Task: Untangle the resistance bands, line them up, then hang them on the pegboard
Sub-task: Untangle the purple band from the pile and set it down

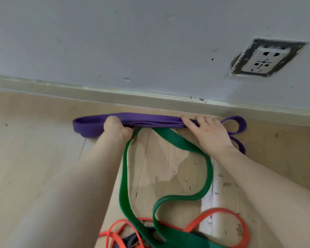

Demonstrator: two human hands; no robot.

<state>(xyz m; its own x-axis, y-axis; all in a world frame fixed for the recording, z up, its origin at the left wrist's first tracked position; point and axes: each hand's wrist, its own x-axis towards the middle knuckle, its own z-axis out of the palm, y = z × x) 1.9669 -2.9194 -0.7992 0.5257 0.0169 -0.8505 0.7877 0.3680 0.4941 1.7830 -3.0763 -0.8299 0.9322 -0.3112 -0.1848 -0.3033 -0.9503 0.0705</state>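
A purple resistance band lies folded in a long flat bundle on the floor along the skirting board. My left hand grips its left part, fingers curled over it. My right hand presses flat on its right part, where loose purple loops stick out. A green band runs from under the purple bundle towards me in wide curves. An orange band and a dark band lie tangled with the green one at the bottom edge. No pegboard is in view.
A flattened cardboard sheet lies on the wooden floor under the bands. The skirting board and grey wall close off the far side. A wall socket sits at the upper right.
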